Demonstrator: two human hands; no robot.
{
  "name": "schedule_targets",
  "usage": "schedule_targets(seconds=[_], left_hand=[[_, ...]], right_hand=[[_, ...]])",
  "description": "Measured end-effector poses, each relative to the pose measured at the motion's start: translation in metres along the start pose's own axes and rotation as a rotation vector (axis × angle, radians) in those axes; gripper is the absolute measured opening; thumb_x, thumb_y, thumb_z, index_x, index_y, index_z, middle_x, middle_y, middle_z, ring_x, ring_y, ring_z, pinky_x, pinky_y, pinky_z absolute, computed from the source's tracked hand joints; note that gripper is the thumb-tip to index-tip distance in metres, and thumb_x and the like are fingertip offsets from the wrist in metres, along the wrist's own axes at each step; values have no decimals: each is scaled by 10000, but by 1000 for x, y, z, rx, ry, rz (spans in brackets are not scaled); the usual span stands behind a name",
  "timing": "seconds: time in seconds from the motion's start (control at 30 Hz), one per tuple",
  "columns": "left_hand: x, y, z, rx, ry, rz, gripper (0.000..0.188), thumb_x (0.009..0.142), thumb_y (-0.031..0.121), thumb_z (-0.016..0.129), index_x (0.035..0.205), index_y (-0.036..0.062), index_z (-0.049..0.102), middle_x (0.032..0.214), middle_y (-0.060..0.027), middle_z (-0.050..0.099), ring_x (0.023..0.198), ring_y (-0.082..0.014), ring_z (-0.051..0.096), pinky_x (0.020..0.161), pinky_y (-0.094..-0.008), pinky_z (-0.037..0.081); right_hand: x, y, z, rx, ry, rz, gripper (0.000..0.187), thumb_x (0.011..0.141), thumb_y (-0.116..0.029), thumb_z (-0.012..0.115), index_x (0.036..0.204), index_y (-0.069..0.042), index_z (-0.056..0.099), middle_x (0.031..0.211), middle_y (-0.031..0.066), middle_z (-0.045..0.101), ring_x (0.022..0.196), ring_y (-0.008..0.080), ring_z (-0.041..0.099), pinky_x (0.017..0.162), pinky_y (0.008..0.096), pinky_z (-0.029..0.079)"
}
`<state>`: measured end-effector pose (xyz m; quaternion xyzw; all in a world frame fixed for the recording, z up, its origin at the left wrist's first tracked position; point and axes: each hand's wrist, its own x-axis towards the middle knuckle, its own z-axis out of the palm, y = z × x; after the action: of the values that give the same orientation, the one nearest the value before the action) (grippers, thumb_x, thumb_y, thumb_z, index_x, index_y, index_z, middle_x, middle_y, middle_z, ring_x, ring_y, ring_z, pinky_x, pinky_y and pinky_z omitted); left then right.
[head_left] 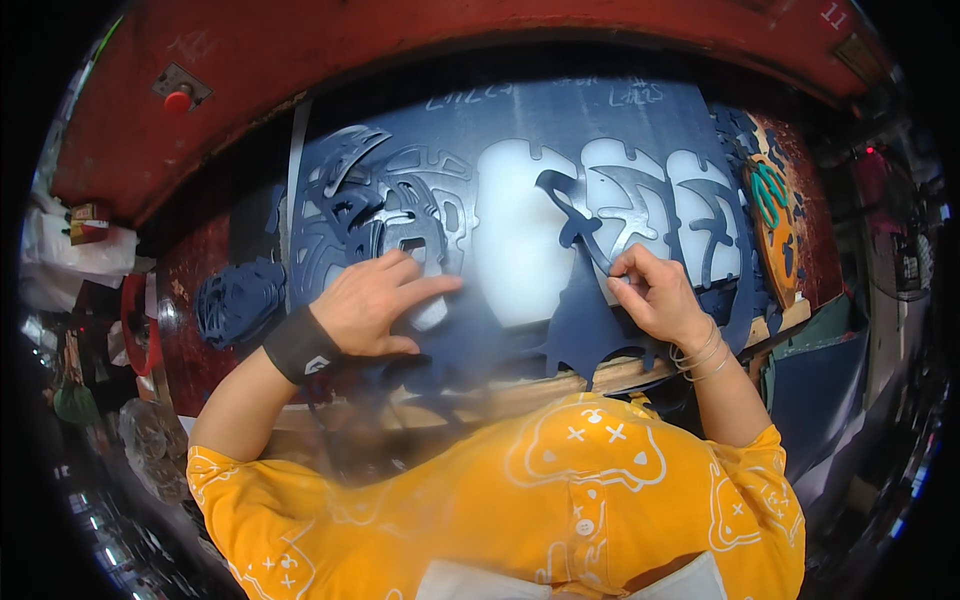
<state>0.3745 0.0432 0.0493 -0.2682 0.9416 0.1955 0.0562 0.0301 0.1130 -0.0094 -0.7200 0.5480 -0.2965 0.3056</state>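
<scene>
On the left side, beyond the edge of the bench [180, 372], I have a white plastic bag [72, 265] with a small red and yellow box [88, 224] against its upper part; I cannot tell what the bag holds. Lower on that side sits a crumpled clear plastic bag [155, 450], its contents too unclear to make out. At the bench's right, green-handled scissors [767, 192] lie on an orange oblong piece [775, 245], which may be a tray or a flat board. In front of me, a dark blue sheet [510, 110] is spread on the bench, with rounded white shapes [520, 235] showing in its cut-out part. My right hand [650, 290] is closed, thumb against fingers, pinching the near end of a narrow dark blue strip [590, 240], which rises over the cut-outs with its far end bent. My left hand [375, 305] is spread and grips nothing, resting palm down by the loose dark blue cut pieces [350, 205], its index finger pointing right.
</scene>
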Motion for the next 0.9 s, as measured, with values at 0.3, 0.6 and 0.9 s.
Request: schedule_targets(seconds=[0.3,0.6,0.9], left_hand=[[-5,1,25,68,62,138,712,590,212,718,1274,205,521,914,-95,508,895,-291,518,721,-367,427],[-19,-27,-24,-913,232,-9,669,643,273,717,1231,29,510,1170,-83,555,1088,-181,536,958,-315,428],[2,-19,44,-72,476,159,420,696,175,723,1101,120,625,799,-70,587,730,-271,591,579,-347,505]], right_hand=[[12,-39,6,-40,-13,-217,154,781,-132,687,901,-71,613,643,63,564,528,183,559,513,294,454],[33,-48,9,-1,-123,-250,108,812,-137,647,880,-64,605,746,104,609,667,281,604,601,343,490],[93,-88,50,125,-144,-462,101,813,-107,646,865,-29,607,777,93,609,691,226,610,635,312,494]])
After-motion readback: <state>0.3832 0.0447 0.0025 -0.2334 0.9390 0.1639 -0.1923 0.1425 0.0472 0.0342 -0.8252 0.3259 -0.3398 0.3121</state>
